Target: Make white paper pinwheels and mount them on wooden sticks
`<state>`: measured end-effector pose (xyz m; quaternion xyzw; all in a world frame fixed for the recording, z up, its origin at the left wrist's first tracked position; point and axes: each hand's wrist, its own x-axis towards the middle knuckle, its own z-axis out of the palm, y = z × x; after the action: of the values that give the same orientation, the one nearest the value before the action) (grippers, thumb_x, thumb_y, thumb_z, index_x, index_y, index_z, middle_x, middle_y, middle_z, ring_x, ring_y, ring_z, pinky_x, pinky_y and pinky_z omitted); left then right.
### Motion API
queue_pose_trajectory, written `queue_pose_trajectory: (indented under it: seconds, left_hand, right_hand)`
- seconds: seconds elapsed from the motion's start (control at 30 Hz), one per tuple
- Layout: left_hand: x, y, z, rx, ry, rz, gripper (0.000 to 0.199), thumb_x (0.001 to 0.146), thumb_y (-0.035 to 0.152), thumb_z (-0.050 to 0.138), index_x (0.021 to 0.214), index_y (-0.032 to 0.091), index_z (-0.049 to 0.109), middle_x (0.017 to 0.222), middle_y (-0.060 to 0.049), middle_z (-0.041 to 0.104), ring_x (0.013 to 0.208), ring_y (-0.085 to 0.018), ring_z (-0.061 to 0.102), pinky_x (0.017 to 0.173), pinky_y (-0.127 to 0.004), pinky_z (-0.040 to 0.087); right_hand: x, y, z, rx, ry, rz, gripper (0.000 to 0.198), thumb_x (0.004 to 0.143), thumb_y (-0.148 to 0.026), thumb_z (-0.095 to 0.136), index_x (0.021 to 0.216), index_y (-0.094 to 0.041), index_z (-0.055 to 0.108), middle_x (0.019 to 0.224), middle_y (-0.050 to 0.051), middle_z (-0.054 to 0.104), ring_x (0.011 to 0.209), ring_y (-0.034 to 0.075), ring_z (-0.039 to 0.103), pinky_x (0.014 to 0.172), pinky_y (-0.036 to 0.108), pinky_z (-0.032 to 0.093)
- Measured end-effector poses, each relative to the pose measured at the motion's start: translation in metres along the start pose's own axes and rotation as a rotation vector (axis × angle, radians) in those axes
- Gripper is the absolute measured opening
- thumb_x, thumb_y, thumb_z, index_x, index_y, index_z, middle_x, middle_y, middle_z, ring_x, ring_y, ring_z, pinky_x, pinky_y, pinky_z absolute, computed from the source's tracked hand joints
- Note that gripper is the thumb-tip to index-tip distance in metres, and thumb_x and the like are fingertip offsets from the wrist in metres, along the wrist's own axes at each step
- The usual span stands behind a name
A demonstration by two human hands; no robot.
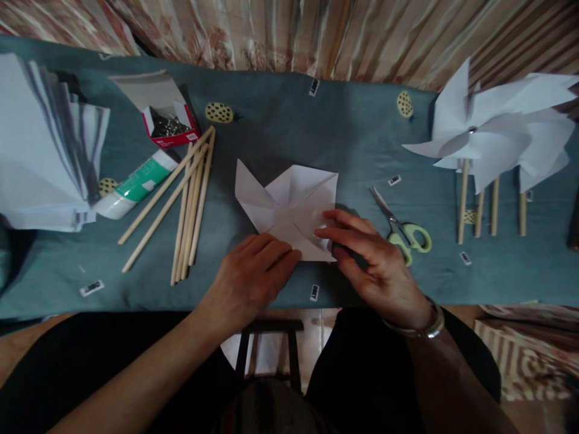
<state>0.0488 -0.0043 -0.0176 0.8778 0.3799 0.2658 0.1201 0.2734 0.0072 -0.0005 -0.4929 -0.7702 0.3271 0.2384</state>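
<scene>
In front of me lies a partly folded white paper pinwheel (307, 196), one corner standing up at its left and cut flaps at its lower side. My left hand (256, 268) is closed over its near left edge, fingers together and pressing on the folded paper; the thumb is hidden. At the right edge, my right hand (373, 259) has its fingers apart, with the fingertips at the paper. Just right of that hand, scissors (402, 231) with light green handles lie on the cloth.
To the left are wooden sticks (181, 211), a green and white tube (138, 184), a red box (170, 125) of metal pins and a stack of white paper (40, 150). Several finished pinwheels (493, 129) on sticks overlap at the right. A teal cloth (289, 120) covers the table.
</scene>
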Motion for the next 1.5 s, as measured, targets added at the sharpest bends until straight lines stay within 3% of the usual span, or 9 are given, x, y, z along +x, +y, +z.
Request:
queue_pose_trajectory:
  seconds: [0.13, 0.33, 0.6, 0.83, 1.07, 1.3, 1.5]
  left_hand:
    - [-0.002, -0.001, 0.002, -0.048, 0.015, -0.031, 0.012, 0.093, 0.012, 0.056, 0.099, 0.014, 0.066, 0.085, -0.005, 0.068, 0.077, -0.016, 0.061, 0.07, -0.031, 0.056]
    - [-0.002, -0.003, 0.004, -0.097, 0.044, -0.069, 0.012, 0.094, 0.013, 0.055, 0.097, 0.016, 0.066, 0.085, -0.005, 0.068, 0.077, -0.016, 0.063, 0.068, -0.029, 0.057]
    - [-0.001, -0.003, 0.004, -0.134, 0.051, -0.099, 0.009, 0.093, 0.013, 0.057, 0.094, 0.014, 0.066, 0.084, -0.005, 0.068, 0.077, -0.016, 0.062, 0.068, -0.029, 0.056]
    - [-0.002, -0.003, 0.003, -0.159, 0.055, -0.119, 0.009, 0.093, 0.014, 0.057, 0.096, 0.015, 0.065, 0.086, -0.005, 0.068, 0.077, -0.016, 0.063, 0.069, -0.029, 0.056]
    - [-0.001, -0.004, 0.003, -0.182, 0.105, -0.122, 0.009, 0.092, 0.013, 0.058, 0.094, 0.013, 0.067, 0.085, -0.005, 0.069, 0.076, -0.015, 0.064, 0.068, -0.027, 0.056]
    - [-0.001, -0.005, 0.004, -0.183, 0.122, -0.122, 0.008, 0.092, 0.012, 0.058, 0.093, 0.014, 0.065, 0.082, -0.004, 0.068, 0.074, -0.014, 0.063, 0.067, -0.026, 0.056]
    - [-0.001, -0.004, 0.002, -0.167, 0.134, -0.157, 0.007, 0.091, 0.012, 0.059, 0.096, 0.015, 0.064, 0.082, -0.003, 0.069, 0.074, -0.014, 0.065, 0.066, -0.024, 0.055]
  right_hand:
    - [0.004, -0.002, 0.005, 0.024, -0.038, -0.041, 0.032, 0.086, -0.009, 0.057, 0.11, -0.024, 0.071, 0.138, 0.009, 0.06, 0.125, 0.026, 0.057, 0.106, 0.051, 0.048]
    - [0.007, -0.009, 0.01, 0.199, 0.073, 0.029, 0.017, 0.086, -0.014, 0.066, 0.093, -0.026, 0.075, 0.122, 0.005, 0.07, 0.113, 0.023, 0.066, 0.099, 0.045, 0.055]
    - [0.007, -0.018, 0.016, 0.386, 0.178, 0.103, 0.019, 0.082, -0.01, 0.069, 0.089, -0.026, 0.076, 0.11, 0.003, 0.075, 0.105, 0.019, 0.07, 0.094, 0.038, 0.058]
    - [0.009, -0.021, 0.018, 0.463, 0.204, 0.133, 0.019, 0.082, -0.01, 0.068, 0.088, -0.026, 0.075, 0.109, 0.002, 0.075, 0.108, 0.02, 0.068, 0.097, 0.04, 0.056]
    - [0.014, -0.013, 0.014, 0.315, 0.024, 0.062, 0.024, 0.083, -0.009, 0.064, 0.102, -0.023, 0.071, 0.129, 0.009, 0.066, 0.125, 0.023, 0.059, 0.107, 0.047, 0.047]
    - [0.016, -0.005, 0.018, 0.138, 0.058, 0.015, 0.009, 0.087, -0.018, 0.067, 0.093, -0.022, 0.072, 0.124, 0.009, 0.068, 0.118, 0.024, 0.062, 0.106, 0.048, 0.046]
    - [0.018, -0.005, 0.02, 0.176, 0.056, 0.037, 0.007, 0.089, -0.019, 0.065, 0.089, -0.022, 0.071, 0.122, 0.008, 0.069, 0.116, 0.023, 0.063, 0.103, 0.046, 0.049]
